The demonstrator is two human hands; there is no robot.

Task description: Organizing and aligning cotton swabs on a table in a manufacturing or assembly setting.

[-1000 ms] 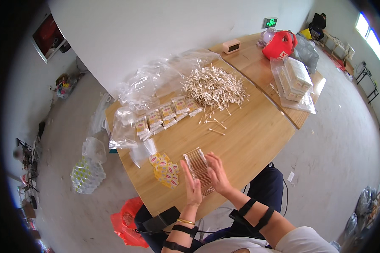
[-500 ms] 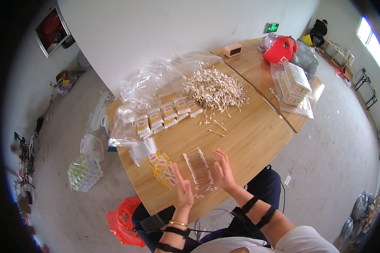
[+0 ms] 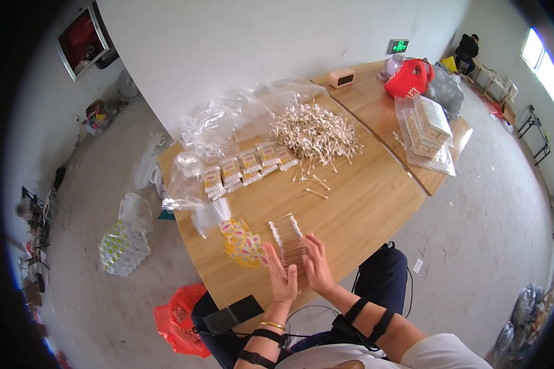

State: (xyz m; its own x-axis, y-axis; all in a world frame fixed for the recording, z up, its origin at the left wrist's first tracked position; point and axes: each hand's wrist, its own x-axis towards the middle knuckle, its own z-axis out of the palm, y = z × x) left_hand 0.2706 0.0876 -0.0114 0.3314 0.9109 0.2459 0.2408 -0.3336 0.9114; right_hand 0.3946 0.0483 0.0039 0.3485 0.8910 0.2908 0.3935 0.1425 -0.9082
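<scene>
A row of cotton swabs (image 3: 285,232) lies side by side on the wooden table in front of me. My left hand (image 3: 281,274) is upright along the row's near left end, fingers stretched out. At the near right end stands my right hand (image 3: 317,264), its fingers straight and slightly apart. Both palms face each other across the near swabs, which they partly hide; whether they touch the swabs I cannot tell. Left of the row, yellow-and-white printed cards (image 3: 242,243) are spread in an overlapping pile. Neither hand holds anything.
Behind lie a big heap of loose swabs (image 3: 317,132), filled packets of swabs (image 3: 250,161) and crumpled clear plastic (image 3: 209,132). Stacked packs (image 3: 431,126), a red bag (image 3: 409,80) and a small clock (image 3: 342,77) occupy the adjoining table. A red plastic bag (image 3: 181,326) sits below the near left edge.
Both hands have moved inward, toward each other. The left hand shifted right and now covers swabs at the near end; the right moved slightly left and nearer to me.
</scene>
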